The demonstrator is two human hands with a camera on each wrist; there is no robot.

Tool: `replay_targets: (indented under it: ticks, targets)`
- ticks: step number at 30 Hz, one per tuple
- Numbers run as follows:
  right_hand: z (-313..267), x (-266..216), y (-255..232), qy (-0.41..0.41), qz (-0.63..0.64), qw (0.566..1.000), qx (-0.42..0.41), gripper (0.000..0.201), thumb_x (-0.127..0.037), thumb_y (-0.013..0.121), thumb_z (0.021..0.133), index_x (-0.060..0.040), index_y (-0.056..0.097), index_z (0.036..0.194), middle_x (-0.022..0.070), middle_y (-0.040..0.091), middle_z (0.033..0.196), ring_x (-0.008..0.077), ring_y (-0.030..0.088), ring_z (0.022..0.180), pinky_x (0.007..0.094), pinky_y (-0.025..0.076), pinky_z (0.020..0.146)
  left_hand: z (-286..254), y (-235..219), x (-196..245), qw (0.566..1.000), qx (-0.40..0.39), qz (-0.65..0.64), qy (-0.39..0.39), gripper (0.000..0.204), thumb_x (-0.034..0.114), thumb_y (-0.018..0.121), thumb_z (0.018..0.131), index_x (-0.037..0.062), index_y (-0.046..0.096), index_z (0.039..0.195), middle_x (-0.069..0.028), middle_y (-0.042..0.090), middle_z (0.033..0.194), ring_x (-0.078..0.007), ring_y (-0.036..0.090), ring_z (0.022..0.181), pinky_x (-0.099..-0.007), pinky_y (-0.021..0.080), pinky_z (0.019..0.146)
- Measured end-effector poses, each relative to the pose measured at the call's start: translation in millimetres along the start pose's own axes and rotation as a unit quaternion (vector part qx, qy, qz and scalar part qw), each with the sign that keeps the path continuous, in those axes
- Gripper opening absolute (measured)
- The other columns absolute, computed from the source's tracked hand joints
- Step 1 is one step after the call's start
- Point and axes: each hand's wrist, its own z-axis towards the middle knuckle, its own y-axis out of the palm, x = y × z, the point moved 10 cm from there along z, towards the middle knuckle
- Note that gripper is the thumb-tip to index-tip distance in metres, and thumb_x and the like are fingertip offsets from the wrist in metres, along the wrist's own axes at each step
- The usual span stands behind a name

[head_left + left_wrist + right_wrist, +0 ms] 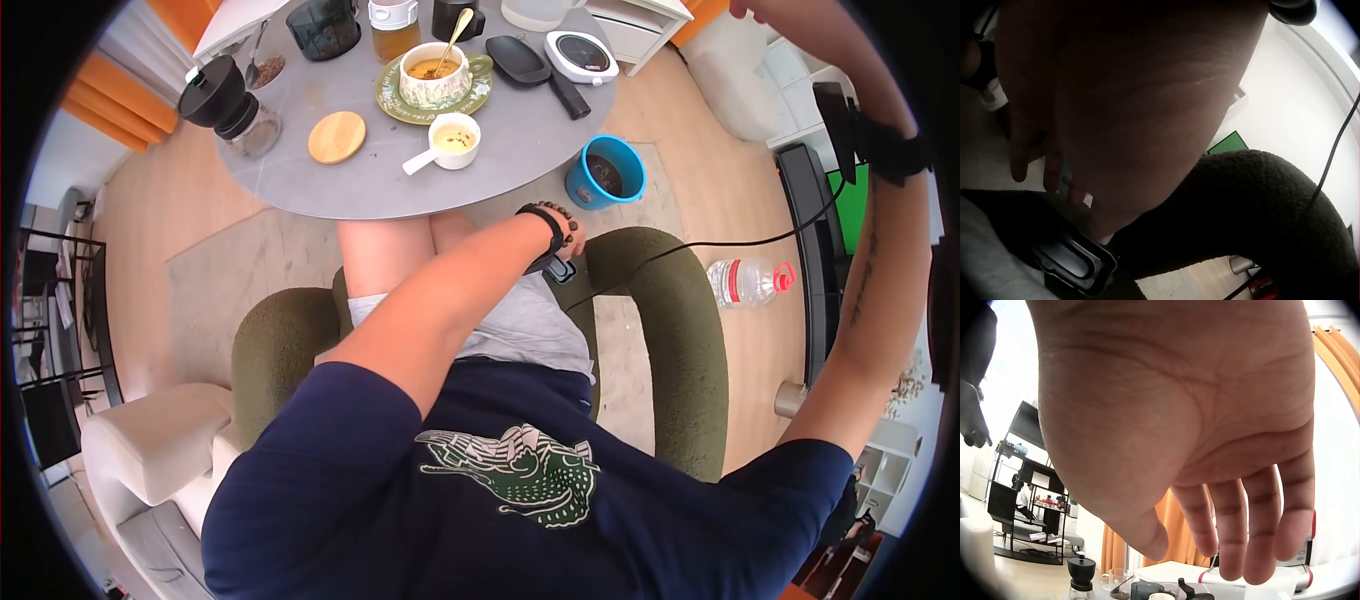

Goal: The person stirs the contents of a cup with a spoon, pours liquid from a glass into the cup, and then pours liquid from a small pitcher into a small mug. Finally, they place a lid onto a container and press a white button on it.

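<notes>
My left arm crosses in front of my body, and the left hand (pixel 574 240) hangs low beside the green chair's right armrest (pixel 665 330). In the left wrist view its fingers (pixel 1054 172) point down loosely and hold nothing visible. The thumb tip comes close over a black rounded device (pixel 1075 259) beside the grey shorts (pixel 982 250). My right arm is raised at the right side. Only part of the right hand (pixel 785 18) shows at the head view's top edge. From the right wrist, its palm (pixel 1179 425) shows with nearly straight, separate fingers and nothing in them.
On the grey table (pixel 300 190) are a patterned cup (pixel 435 92) with a spoon, a white handled bowl (pixel 457 140), a wooden lid (pixel 337 137), a grinder (pixel 235 110) and a scale (pixel 582 57). A blue bucket (pixel 607 172) and water bottle (pixel 745 283) stand nearby. A cable (pixel 760 240) trails from the right wrist.
</notes>
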Motion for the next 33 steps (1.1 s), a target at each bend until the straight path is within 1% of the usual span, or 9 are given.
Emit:
replay_targets:
  ticks: [3,6,11,12,16,19,22,24,33]
  targets:
    - [-2.8,-13.8,10.0,0.012,-0.013,1.000,0.003,0.037,-0.016,0.084,0.104,0.0030,0.077,0.135,0.0169,0.082,0.122,0.0280,0.077,0.107,0.0412,0.062,0.097,-12.5,16.5,-9.2,0.998,-0.045,-0.032,-0.013,0.051,0.024,0.093,0.088,0.0348,0.083,0.137,-0.0033,0.082,0.135,-0.0310,0.077,0.129,-0.0537,0.058,0.109]
    - [-1.4,-12.9,14.9,0.022,-0.012,1.000,-0.005,0.037,-0.016,0.084,0.104,0.0030,0.077,0.135,0.0168,0.082,0.121,0.0281,0.077,0.107,0.0411,0.062,0.096,-17.5,26.1,6.3,0.999,-0.050,0.013,0.004,0.044,0.013,0.095,0.086,0.0166,0.085,0.129,-0.0100,0.084,0.128,-0.0301,0.078,0.121,-0.0457,0.060,0.102]
    - [3.8,-6.2,20.6,0.001,0.006,1.000,-0.022,0.037,-0.017,0.084,0.104,0.0031,0.078,0.135,0.0168,0.082,0.120,0.0282,0.077,0.106,0.0409,0.063,0.096,-10.4,32.3,24.6,0.995,-0.047,0.083,-0.029,0.045,0.021,0.090,0.088,0.0162,0.084,0.132,-0.0104,0.081,0.133,-0.0304,0.075,0.125,-0.0470,0.057,0.106]
    - [0.1,-21.1,19.2,-0.133,-0.001,0.991,0.011,0.034,-0.017,0.084,0.104,0.0033,0.079,0.131,0.0161,0.084,0.115,0.0288,0.078,0.103,0.0411,0.063,0.094,-9.2,32.4,26.6,0.994,-0.045,0.096,-0.037,0.045,0.023,0.090,0.088,0.0161,0.083,0.132,-0.0105,0.080,0.134,-0.0304,0.074,0.126,-0.0472,0.057,0.106]
    - [-7.7,-97.2,13.7,-0.096,-0.141,0.983,0.071,0.034,-0.018,0.086,0.102,0.0024,0.080,0.128,0.0164,0.084,0.116,0.0292,0.079,0.102,0.0421,0.063,0.091,-9.2,26.7,26.0,0.991,-0.032,0.116,-0.059,0.047,0.029,0.086,0.090,0.0158,0.082,0.135,-0.0108,0.078,0.138,-0.0306,0.071,0.130,-0.0483,0.054,0.109]
    - [-9.4,-69.8,25.6,0.082,-0.136,0.987,-0.030,0.032,-0.021,0.087,0.101,0.0002,0.081,0.125,0.0172,0.084,0.115,0.0297,0.079,0.101,0.0426,0.063,0.088,-10.7,18.8,24.0,0.991,-0.022,0.117,-0.063,0.049,0.034,0.084,0.091,0.0156,0.081,0.137,-0.0110,0.076,0.141,-0.0307,0.070,0.133,-0.0490,0.053,0.111]
    - [-4.7,-59.8,24.5,0.012,-0.152,0.987,0.043,0.032,-0.023,0.087,0.101,-0.0023,0.082,0.125,0.0158,0.084,0.115,0.0280,0.079,0.100,0.0416,0.063,0.087,-8.8,12.0,20.9,0.990,-0.019,0.122,-0.065,0.052,0.039,0.081,0.092,0.0154,0.080,0.138,-0.0113,0.074,0.145,-0.0309,0.068,0.136,-0.0498,0.051,0.113]
    - [-3.2,-21.5,35.2,0.160,-0.022,0.986,-0.035,0.032,-0.024,0.085,0.103,-0.0030,0.082,0.126,0.0149,0.084,0.115,0.0269,0.078,0.099,0.0419,0.063,0.087,-7.3,14.7,22.4,0.989,-0.028,0.128,-0.064,0.054,0.042,0.080,0.093,0.0152,0.079,0.140,-0.0114,0.073,0.147,-0.0310,0.067,0.137,-0.0503,0.050,0.114]
    - [-1.6,-15.3,52.4,0.040,-0.006,0.999,-0.021,0.037,-0.024,0.083,0.105,-0.0015,0.078,0.134,0.0172,0.082,0.124,0.0291,0.076,0.110,0.0439,0.062,0.098,2.6,39.3,33.6,0.979,-0.070,0.178,-0.070,0.065,0.057,0.072,0.096,0.0146,0.076,0.145,-0.0122,0.068,0.156,-0.0314,0.061,0.146,-0.0525,0.045,0.121]
